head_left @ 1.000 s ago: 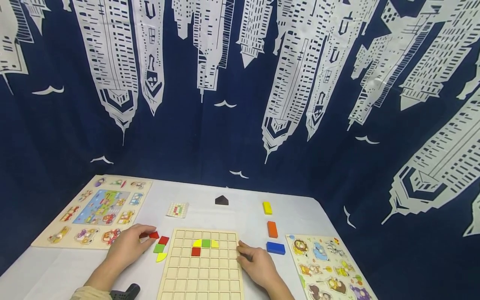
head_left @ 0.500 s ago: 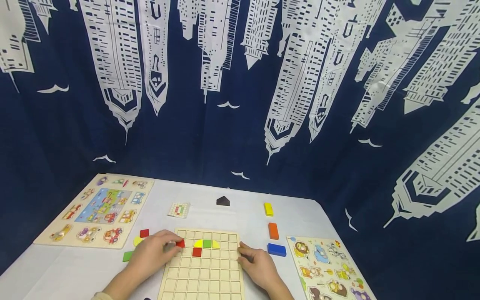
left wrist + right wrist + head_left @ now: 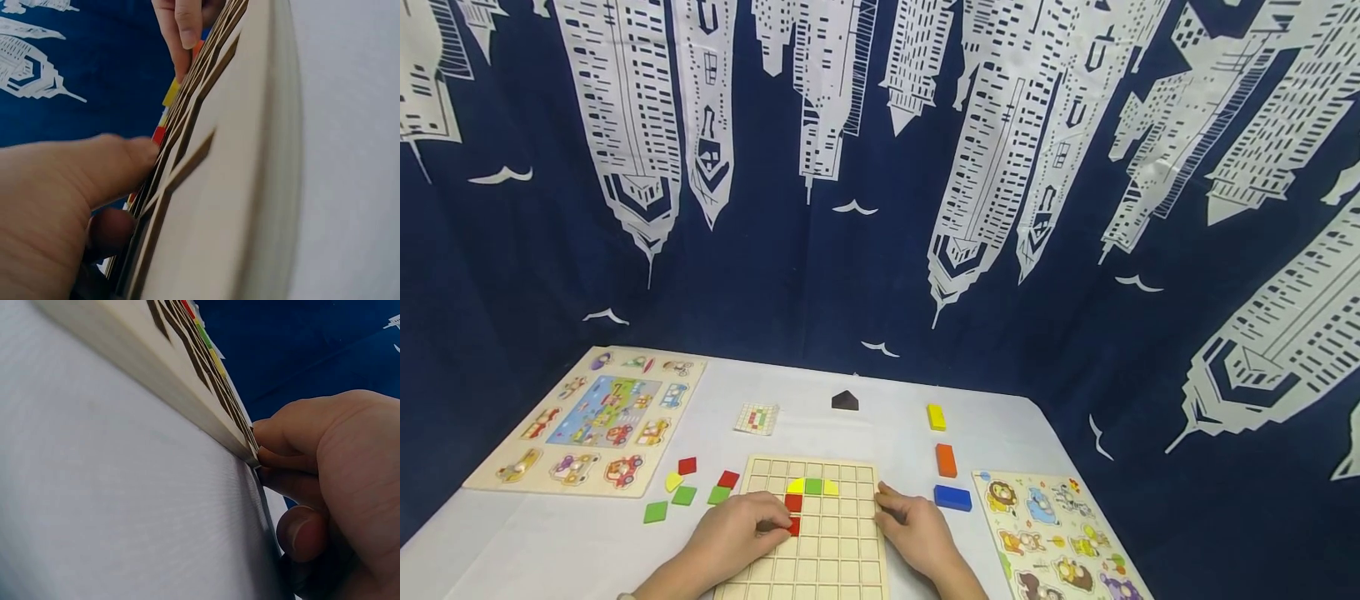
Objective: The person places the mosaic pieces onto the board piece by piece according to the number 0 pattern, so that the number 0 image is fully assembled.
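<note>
A pale wooden grid board [image 3: 838, 546] lies between the two hands. In its cells are a yellow quarter-round tile [image 3: 795, 487], a green square tile [image 3: 813, 487], another yellow quarter-round tile [image 3: 830, 487] and a red square tile [image 3: 793, 503]. My left hand [image 3: 737, 529] reaches over the board's left side and pinches another red tile [image 3: 795, 527] at the cell just below the first red one. Its fingertips hide part of that tile. My right hand [image 3: 917, 533] holds the board's right edge with bent fingers, seen close up in the right wrist view.
Several loose red, green and yellow tiles [image 3: 682, 496] lie left of the board. A small pattern card [image 3: 756, 419] and a dark block [image 3: 845, 401] are behind it. Yellow, orange and blue blocks [image 3: 952, 497] stand right. Picture puzzles [image 3: 512, 442] [image 3: 1060, 533] flank both sides.
My left hand has carried the red tile rightward from the loose tiles onto the board, down to the cell below the other red one. The right hand has stayed at the edge.
</note>
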Tool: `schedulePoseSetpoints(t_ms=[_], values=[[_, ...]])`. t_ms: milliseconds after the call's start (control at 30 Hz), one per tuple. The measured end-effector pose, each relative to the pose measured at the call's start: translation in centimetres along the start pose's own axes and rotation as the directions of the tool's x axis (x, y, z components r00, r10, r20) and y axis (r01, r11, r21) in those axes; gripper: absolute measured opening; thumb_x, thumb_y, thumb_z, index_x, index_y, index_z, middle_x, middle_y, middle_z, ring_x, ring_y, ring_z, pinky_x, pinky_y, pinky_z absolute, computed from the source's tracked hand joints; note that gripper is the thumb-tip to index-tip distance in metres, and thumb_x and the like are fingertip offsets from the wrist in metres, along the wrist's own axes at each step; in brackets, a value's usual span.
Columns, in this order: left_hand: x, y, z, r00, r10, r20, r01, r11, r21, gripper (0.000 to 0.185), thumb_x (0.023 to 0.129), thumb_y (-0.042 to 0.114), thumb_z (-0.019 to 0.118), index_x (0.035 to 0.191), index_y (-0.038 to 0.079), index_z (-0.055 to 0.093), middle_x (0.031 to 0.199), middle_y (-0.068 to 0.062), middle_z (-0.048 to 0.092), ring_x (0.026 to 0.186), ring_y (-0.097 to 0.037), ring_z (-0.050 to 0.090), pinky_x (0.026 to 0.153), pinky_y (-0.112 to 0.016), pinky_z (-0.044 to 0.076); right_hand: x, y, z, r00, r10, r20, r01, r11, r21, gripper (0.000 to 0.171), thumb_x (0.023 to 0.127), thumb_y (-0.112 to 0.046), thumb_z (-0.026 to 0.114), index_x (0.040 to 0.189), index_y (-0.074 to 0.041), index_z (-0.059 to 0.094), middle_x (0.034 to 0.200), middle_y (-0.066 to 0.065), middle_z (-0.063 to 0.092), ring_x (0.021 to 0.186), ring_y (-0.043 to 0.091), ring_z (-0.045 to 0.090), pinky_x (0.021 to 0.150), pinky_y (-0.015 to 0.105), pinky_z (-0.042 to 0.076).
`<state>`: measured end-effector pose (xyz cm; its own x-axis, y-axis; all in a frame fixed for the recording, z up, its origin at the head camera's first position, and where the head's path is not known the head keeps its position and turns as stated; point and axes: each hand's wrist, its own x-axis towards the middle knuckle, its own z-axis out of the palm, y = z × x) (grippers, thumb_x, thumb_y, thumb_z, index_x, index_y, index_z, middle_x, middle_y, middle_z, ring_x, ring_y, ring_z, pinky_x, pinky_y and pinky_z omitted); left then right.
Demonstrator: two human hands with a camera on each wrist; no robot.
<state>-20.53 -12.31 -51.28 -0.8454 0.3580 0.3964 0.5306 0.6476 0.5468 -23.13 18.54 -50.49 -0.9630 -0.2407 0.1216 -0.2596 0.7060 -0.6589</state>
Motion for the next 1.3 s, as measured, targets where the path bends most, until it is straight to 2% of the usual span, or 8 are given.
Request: schedulePoseSetpoints(t_ms=[300,433,533,633,733,800,933,1300], values=[[0.2,0.0,0.4,0.995,-0.088,-0.040,0.087,0.996,-0.034,0.012,0.081,0.028,0.088,0.079,0.034,0.077,0.087,0.025,0.059,0.073,0.008,0.053,0.063,-0.019,0.046,0.0,-0.1,0.1,1.000,-0.002,-0.003,0.002,1.000,-0.013,0.032,0.095,-0.025,0.072,0.123,-0.010,0.075,0.140,0.002,0.065,0.131,0.026,0.062,0.108,0.052,0.046],[0.5,-0.1,-0.2,0.980,-0.187,-0.070,0.184,0.982,-0.051,0.009,0.085,0.035,0.084,0.081,0.037,0.076,0.088,0.027,0.062,0.074,0.007,0.053,0.065,-0.020,0.047,0.1,-0.1,0.1,1.000,0.000,0.001,0.000,1.000,-0.010,0.032,0.095,-0.025,0.073,0.123,-0.010,0.076,0.140,0.002,0.065,0.131,0.026,0.061,0.108,0.051,0.046],[1.0,-1.0,-1.5,0.933,-0.332,-0.137,0.329,0.943,-0.045,0.004,0.092,0.032,0.078,0.095,0.032,0.078,0.093,0.020,0.068,0.071,0.000,0.055,0.064,-0.023,0.047,0.1,-0.1,0.2,1.000,-0.001,0.004,0.001,1.000,-0.010,0.032,0.094,-0.026,0.073,0.122,-0.010,0.076,0.140,0.002,0.065,0.131,0.026,0.061,0.108,0.051,0.046],[1.1,-2.5,-3.3,0.875,-0.445,-0.192,0.453,0.891,0.000,0.021,0.092,0.026,0.074,0.112,0.022,0.075,0.101,0.006,0.072,0.072,-0.011,0.060,0.060,-0.030,0.046,0.1,-0.1,0.1,1.000,-0.002,0.003,0.002,1.000,-0.014,0.032,0.094,-0.026,0.073,0.122,-0.011,0.076,0.140,0.002,0.065,0.131,0.026,0.061,0.108,0.051,0.046],[0.9,-4.0,-4.5,0.846,-0.502,-0.179,0.519,0.852,0.064,0.033,0.088,0.028,0.077,0.118,0.016,0.072,0.104,-0.001,0.072,0.080,-0.022,0.067,0.062,-0.037,0.048,0.0,0.0,0.0,1.000,-0.002,0.000,0.002,1.000,-0.021,0.032,0.094,-0.026,0.073,0.122,-0.011,0.076,0.140,0.002,0.065,0.131,0.026,0.062,0.108,0.051,0.046],[0.8,-4.6,-4.8,0.847,-0.509,-0.155,0.526,0.845,0.101,0.039,0.084,0.034,0.081,0.116,0.014,0.072,0.104,-0.002,0.072,0.091,-0.023,0.069,0.068,-0.040,0.050,0.0,0.0,0.0,1.000,-0.004,-0.002,0.004,1.000,-0.022,0.032,0.095,-0.026,0.072,0.122,-0.010,0.076,0.140,0.002,0.065,0.131,0.026,0.062,0.108,0.051,0.046],[0.8,-5.0,-4.5,0.855,-0.505,-0.115,0.518,0.842,0.150,0.042,0.080,0.040,0.084,0.112,0.016,0.073,0.100,0.001,0.072,0.085,-0.019,0.068,0.064,-0.038,0.049,0.0,0.0,0.0,1.000,-0.002,-0.005,0.002,1.000,-0.023,0.032,0.095,-0.026,0.072,0.122,-0.010,0.076,0.140,0.001,0.065,0.131,0.026,0.062,0.109,0.051,0.046],[0.9,-4.6,-3.8,0.851,-0.501,-0.159,0.525,0.828,0.199,0.034,0.080,0.032,0.082,0.110,0.017,0.074,0.096,0.004,0.070,0.076,-0.014,0.064,0.058,-0.033,0.045,0.0,-0.1,0.1,1.000,0.013,-0.002,-0.013,1.000,-0.013,0.032,0.094,-0.027,0.073,0.122,-0.011,0.076,0.140,0.001,0.065,0.131,0.026,0.061,0.109,0.052,0.045]])
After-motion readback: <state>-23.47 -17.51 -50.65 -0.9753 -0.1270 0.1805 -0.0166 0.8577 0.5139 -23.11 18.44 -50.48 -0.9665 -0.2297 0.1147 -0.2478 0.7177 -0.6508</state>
